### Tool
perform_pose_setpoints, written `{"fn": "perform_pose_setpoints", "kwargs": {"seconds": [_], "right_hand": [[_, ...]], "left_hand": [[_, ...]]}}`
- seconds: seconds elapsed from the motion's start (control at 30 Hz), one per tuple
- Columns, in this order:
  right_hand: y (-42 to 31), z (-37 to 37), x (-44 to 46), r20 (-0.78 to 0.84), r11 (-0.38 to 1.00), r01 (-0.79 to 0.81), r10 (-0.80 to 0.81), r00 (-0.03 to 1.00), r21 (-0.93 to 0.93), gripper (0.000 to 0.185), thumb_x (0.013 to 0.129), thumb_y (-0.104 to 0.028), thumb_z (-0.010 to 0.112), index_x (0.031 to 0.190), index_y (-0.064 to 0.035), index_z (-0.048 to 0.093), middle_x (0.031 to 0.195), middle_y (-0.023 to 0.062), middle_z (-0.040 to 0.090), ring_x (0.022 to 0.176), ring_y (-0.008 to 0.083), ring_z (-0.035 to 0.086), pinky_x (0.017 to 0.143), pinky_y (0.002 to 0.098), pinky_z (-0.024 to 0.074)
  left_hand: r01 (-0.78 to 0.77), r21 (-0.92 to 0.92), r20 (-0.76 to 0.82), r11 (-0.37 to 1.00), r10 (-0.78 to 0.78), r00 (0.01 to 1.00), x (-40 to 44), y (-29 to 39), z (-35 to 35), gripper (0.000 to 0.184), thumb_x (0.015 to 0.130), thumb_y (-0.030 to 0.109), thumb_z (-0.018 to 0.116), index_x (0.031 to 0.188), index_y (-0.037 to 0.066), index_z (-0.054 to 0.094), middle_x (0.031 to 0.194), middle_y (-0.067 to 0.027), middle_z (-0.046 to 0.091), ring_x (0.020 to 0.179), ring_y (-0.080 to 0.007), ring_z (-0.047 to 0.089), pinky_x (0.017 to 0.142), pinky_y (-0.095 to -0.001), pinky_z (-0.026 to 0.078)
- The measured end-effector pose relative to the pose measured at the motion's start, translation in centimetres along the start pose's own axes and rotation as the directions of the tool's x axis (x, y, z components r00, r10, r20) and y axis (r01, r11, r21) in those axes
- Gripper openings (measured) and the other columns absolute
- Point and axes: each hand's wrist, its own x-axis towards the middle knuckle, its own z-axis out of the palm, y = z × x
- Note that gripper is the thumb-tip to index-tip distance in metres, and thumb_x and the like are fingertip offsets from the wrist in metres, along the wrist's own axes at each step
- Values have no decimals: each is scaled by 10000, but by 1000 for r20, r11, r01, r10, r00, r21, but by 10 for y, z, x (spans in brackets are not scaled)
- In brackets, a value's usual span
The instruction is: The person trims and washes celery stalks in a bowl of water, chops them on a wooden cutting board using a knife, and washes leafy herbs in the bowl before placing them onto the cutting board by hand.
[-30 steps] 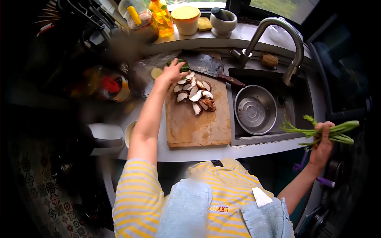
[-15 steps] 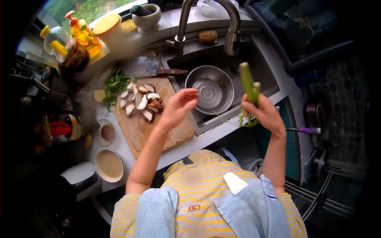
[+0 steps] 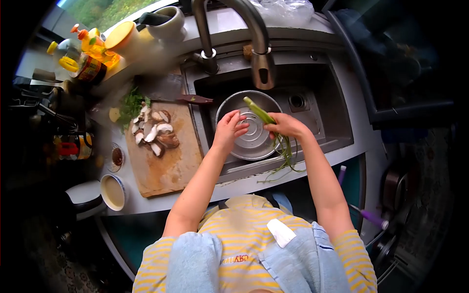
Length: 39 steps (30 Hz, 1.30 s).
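Observation:
Green stalks [image 3: 260,111] are gripped in my right hand [image 3: 288,125], over the right part of a round metal bowl [image 3: 224,108] in the sink; their thin ends hang past the sink's front edge. Over the bowl's left side is my left hand [image 3: 229,130], fingers apart and holding nothing. Sliced mushrooms [image 3: 152,132] lie on the wooden cutting board [image 3: 166,171] left of the sink. Leafy greens [image 3: 131,105] rest at its back left corner, near the cleaver [image 3: 195,99], whose dark handle points toward the sink.
The faucet [image 3: 264,68] arches over the sink [image 3: 339,117]. A bowl of cloudy liquid [image 3: 113,192] and a small glass dish [image 3: 116,157] stand left of the board. Bottles [image 3: 93,44], a tub [image 3: 122,36] and a mortar [image 3: 168,27] line the windowsill.
The right hand has brought the stalks from the far right, left over the bowl. My left hand has left the greens by the board and come to the bowl. The view has shifted.

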Motion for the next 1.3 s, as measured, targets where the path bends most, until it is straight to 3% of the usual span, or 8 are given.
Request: {"fn": "perform_pose_setpoints", "kwargs": {"seconds": [0.13,0.3,0.53,0.63,0.73,0.83,0.93,1.3], "right_hand": [[67,-29,53,-282,807,-291,162,946,-513,263,735,-250,611,948,-102,573,796,94,643,834,279,601,745,394,439],[116,-8,130,135,974,-115,143,981,-193,348,683,-264,679,954,-71,574,845,55,631,875,216,579,769,357,434],[87,61,120,-418,711,344,-661,623,-613,263,694,-201,654,924,-87,593,982,80,571,904,272,531,756,392,429],[132,108,138,-184,997,82,-78,980,14,180,797,-191,540,904,-66,612,813,113,617,757,277,588,677,359,459],[177,120,163,-602,990,-108,33,798,-89,224,801,-216,521,900,-41,620,792,108,629,695,183,606,573,290,469],[155,123,153,237,501,-454,437,868,737,177,842,-198,521,896,-51,604,805,76,629,648,143,600,556,225,487],[81,119,100,448,715,-396,129,885,576,158,846,-171,542,920,-37,583,781,47,623,625,120,592,567,205,490],[65,109,94,412,647,-399,141,900,650,155,824,-181,595,868,-35,574,752,54,627,636,88,610,563,173,513]], "left_hand": [[341,11,-255,940,-327,910,45,-80,-29,144,849,144,531,968,64,516,810,-57,612,694,-130,597,574,-257,525],[277,9,-478,961,-239,845,31,-113,-31,223,814,93,573,1019,57,493,843,-65,608,704,-145,599,588,-253,523],[198,100,-482,975,-127,867,34,-124,-41,170,820,118,569,956,25,528,770,-64,604,656,-143,591,585,-241,499],[112,128,-577,985,-18,817,10,-124,-45,162,821,75,542,970,27,504,826,-83,592,697,-138,577,588,-219,486],[205,129,-685,970,-62,726,-15,-117,-56,247,811,28,523,1047,23,452,955,-111,551,881,-197,544,737,-292,484],[309,-159,-543,938,-345,766,-3,-118,-85,246,805,37,536,1038,21,459,947,-105,537,891,-243,535,820,-357,464],[215,163,-658,963,-56,751,-6,-131,-80,196,796,64,584,964,38,487,866,-73,548,785,-189,552,674,-317,493],[-6,-132,-308,991,-35,951,-30,-100,-72,143,779,104,644,847,64,526,776,-28,590,698,-107,598,601,-215,498]]}}
